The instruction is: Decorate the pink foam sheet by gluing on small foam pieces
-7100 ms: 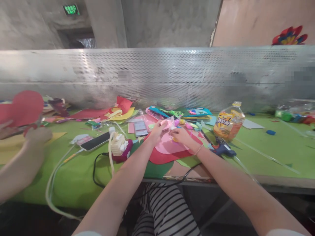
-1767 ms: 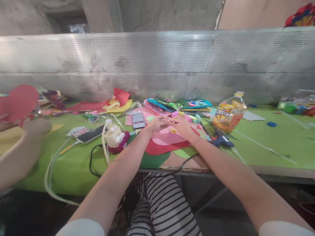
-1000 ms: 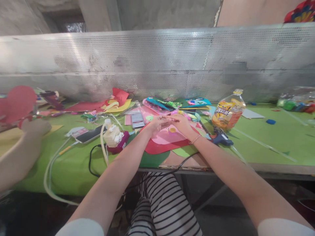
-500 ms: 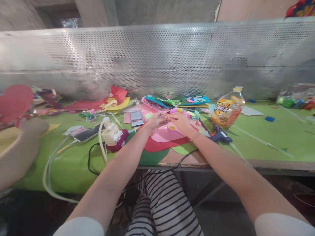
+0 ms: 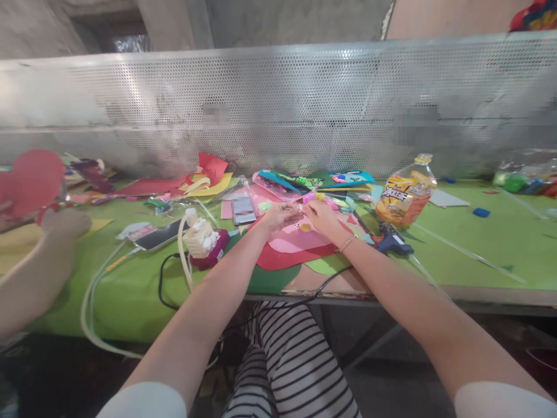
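Observation:
My left hand (image 5: 281,217) and my right hand (image 5: 321,215) meet fingertip to fingertip over a pink paper piece (image 5: 287,240). The fingers of both are pinched together around something too small to make out. Small yellow decorations (image 5: 305,227) lie on the pink piece just below my fingers. Under it is a larger red paper sheet (image 5: 300,257), with a dark green paper (image 5: 274,280) showing at its lower left. A blue glue gun (image 5: 393,241) rests to the right of my right hand.
A drink bottle (image 5: 404,194) stands back right. Left of my arm are a power adapter block (image 5: 204,244) with cables and a phone (image 5: 162,234). Far left, a co-worker's hand (image 5: 65,223) works with scissors at a red paper shape (image 5: 30,180). A perforated metal panel (image 5: 278,110) borders the table.
My hands stay together at nearly the same place, the fingertips slightly shifted and a little more apart. The whole view has moved slightly. The co-worker's hand remains at the red paper.

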The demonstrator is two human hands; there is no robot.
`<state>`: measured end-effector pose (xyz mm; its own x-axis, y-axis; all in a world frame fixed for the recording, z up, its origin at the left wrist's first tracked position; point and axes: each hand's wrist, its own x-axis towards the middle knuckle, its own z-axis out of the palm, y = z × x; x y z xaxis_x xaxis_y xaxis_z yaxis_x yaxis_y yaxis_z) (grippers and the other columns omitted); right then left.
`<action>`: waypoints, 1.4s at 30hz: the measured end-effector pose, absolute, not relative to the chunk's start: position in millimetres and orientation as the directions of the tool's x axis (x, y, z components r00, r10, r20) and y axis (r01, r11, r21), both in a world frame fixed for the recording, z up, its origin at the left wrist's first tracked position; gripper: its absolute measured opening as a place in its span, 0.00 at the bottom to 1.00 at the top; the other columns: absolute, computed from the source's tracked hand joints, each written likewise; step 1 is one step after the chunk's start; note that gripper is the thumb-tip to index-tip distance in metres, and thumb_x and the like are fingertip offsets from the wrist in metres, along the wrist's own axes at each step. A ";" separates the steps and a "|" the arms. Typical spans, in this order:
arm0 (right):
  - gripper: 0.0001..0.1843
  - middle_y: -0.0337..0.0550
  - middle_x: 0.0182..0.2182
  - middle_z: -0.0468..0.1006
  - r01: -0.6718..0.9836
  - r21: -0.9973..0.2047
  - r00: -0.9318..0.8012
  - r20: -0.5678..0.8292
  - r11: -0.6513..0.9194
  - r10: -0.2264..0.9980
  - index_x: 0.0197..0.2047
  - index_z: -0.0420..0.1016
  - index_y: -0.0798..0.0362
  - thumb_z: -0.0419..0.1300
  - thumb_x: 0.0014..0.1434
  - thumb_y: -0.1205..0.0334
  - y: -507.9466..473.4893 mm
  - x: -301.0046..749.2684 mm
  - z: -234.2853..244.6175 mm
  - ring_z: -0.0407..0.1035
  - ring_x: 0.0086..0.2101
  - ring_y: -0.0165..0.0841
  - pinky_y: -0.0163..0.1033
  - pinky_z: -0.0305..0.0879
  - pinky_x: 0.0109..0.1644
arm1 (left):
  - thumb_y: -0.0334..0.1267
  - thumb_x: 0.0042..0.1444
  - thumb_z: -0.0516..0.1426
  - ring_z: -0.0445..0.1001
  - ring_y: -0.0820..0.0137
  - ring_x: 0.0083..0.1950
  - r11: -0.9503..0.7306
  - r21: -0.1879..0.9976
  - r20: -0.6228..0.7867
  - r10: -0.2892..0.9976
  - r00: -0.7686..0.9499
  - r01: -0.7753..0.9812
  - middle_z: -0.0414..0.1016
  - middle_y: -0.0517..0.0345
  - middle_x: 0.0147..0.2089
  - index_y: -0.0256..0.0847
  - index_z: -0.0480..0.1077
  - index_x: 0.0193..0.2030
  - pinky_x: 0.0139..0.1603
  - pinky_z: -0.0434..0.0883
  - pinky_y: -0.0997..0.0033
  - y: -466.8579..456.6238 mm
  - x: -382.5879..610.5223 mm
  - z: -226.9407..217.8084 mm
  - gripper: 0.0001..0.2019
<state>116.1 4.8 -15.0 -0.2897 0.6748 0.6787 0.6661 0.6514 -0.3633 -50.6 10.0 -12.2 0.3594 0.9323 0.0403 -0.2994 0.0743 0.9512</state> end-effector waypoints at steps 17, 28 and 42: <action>0.10 0.49 0.37 0.79 0.592 -0.341 -0.278 0.764 0.730 0.583 0.39 0.78 0.55 0.55 0.59 0.67 10.7 120.4 -20.1 0.71 0.38 0.37 0.43 0.65 0.46 | 0.32 0.57 0.51 0.75 0.68 0.50 0.127 0.862 0.069 0.930 0.361 -0.491 0.77 0.45 0.47 0.32 0.73 0.43 0.61 0.63 0.63 4.1 -48.7 -2.1 0.12; 0.06 0.48 0.32 0.77 0.622 -0.388 -0.241 0.732 0.680 0.637 0.31 0.79 0.53 0.60 0.52 0.66 19.3 120.5 -22.7 0.70 0.34 0.37 0.44 0.67 0.42 | 0.40 0.61 0.46 0.76 0.70 0.42 0.251 0.814 0.072 0.852 0.519 -0.524 0.77 0.47 0.40 0.31 0.70 0.46 0.57 0.64 0.65 0.5 -48.7 -3.4 0.17; 0.10 0.45 0.33 0.78 0.527 -0.546 -0.085 0.728 0.651 0.680 0.34 0.74 0.53 0.57 0.53 0.56 -3.0 118.8 -10.4 0.69 0.33 0.35 0.42 0.66 0.41 | 0.42 0.59 0.49 0.77 0.65 0.43 0.182 0.780 0.068 0.926 0.372 -0.598 0.79 0.44 0.38 0.32 0.71 0.39 0.57 0.65 0.62 3.2 -51.0 -4.4 0.15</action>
<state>118.8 -3.0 -10.4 -0.0850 0.6798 0.7284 0.5273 0.6510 -0.5460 -51.0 3.2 -4.4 0.3716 0.9259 0.0685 -0.5980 0.1823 0.7805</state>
